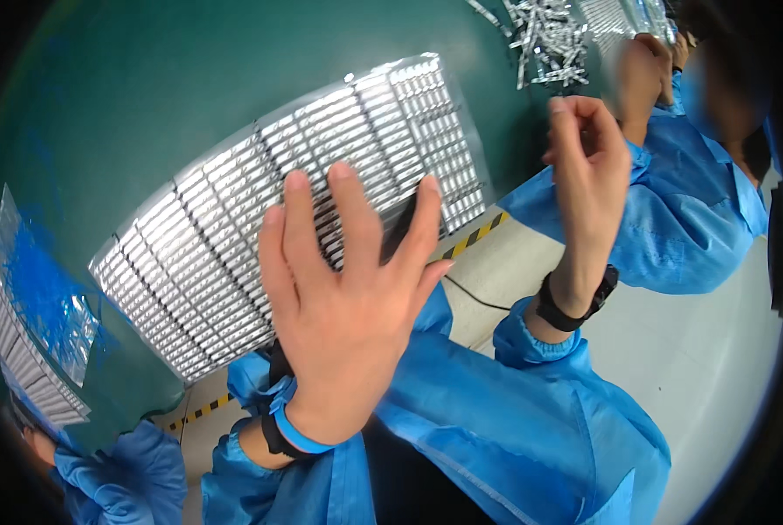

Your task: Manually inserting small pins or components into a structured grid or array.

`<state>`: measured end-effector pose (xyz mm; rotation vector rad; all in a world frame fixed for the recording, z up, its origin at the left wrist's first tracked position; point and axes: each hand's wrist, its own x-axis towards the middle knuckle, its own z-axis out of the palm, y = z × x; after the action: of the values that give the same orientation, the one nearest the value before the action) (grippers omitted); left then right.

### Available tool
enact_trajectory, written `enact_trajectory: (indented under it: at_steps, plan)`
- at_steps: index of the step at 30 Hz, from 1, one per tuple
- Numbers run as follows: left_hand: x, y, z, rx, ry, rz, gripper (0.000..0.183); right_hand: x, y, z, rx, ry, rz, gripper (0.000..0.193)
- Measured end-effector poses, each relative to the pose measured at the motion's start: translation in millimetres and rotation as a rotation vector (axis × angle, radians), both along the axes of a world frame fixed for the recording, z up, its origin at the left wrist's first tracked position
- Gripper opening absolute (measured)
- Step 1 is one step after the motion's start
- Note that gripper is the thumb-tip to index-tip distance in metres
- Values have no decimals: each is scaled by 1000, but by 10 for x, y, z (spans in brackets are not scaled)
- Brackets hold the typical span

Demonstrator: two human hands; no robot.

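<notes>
A clear plastic tray (472, 131) lies on the green table, with many small silver metal pieces (190, 289) set in close rows. Over its near middle my left hand (343, 280) is spread, fingers apart, fingertips resting on the rows and covering part of them. My right hand (593, 166) is raised past the tray's right end, just below a loose heap of small silver pieces (553, 44). Its thumb and fingers are bent together in a pinch; whatever may be between the tips is too small to make out.
At the left lie a bundle of thin blue strands (41, 280) and another tray of rows (28, 367). A co-worker's hand (645, 79) is by a tray at the upper right. Another person's blue sleeve (129, 477) shows lower left. Yellow-black tape (475, 236) shows past the tray's near edge.
</notes>
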<state>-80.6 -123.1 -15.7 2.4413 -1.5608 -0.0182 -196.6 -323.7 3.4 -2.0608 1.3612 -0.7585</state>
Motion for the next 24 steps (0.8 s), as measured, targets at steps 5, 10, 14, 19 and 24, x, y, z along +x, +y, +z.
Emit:
enact_trajectory:
  at_steps: [5,10,14,19,24]
  plan:
    - [55,81,-13,-18,25,5,61,130,-18,-177,-89,202,-16,17]
    - [234,266,22,-36,135,-87,53,59,-83,-215,-145,180,39,10]
    - [305,313,-20,-100,196,-123,45,26,-106,-155,-104,199,104,11]
    - [352,336,-11,-116,239,-139,38,43,-88,-69,158,193,102,12]
    - [377,408,73,-165,228,-145,33,131,-110,-25,139,202,237,13]
